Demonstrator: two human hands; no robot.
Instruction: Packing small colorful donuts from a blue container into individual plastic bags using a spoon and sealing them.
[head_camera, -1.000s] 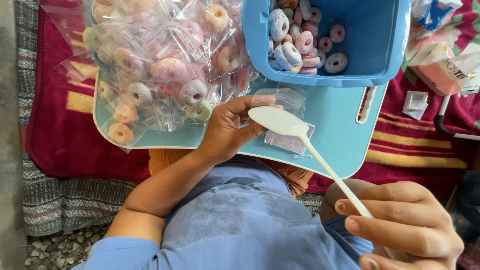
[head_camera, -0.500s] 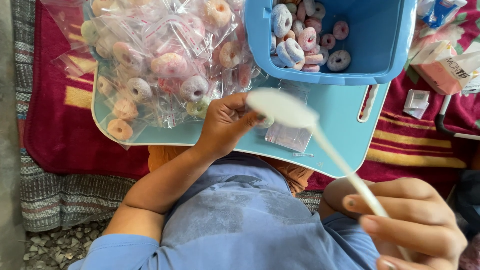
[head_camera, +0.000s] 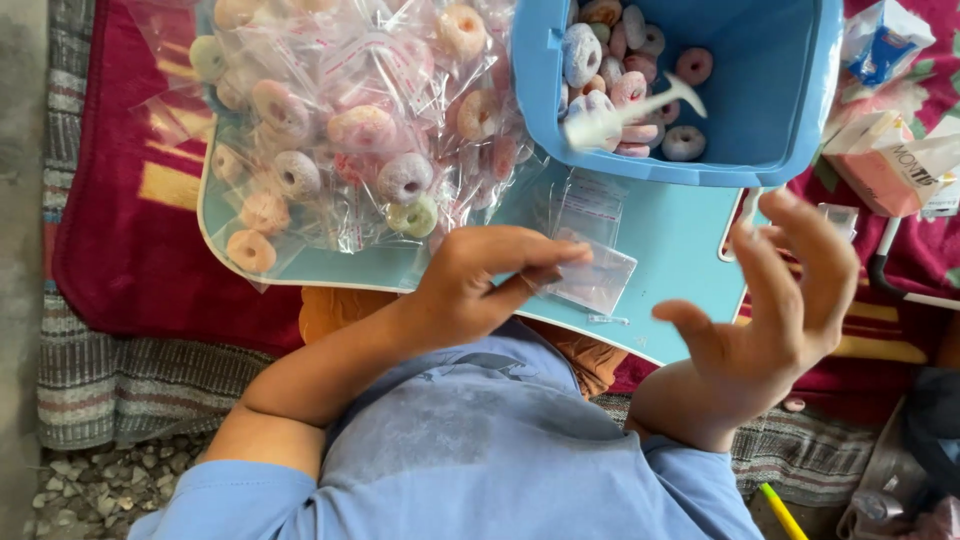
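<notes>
floor: gravel (head_camera: 75, 490) | covering: grey striped rug (head_camera: 110, 390), red blanket (head_camera: 120, 250) | light: daylight

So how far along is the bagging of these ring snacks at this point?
Done: a heap of filled clear bags lies on the light blue tray. In hand: the left hand pinches an empty clear bag; the right hand is open and holds nothing, with the white spoon blurred over the blue tub. Left: loose ring snacks remain in the tub.

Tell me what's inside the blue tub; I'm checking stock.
The blue tub holds sugared ring sweets and a blurred white spoon. Sweets underneath the top layer are hidden.
</notes>
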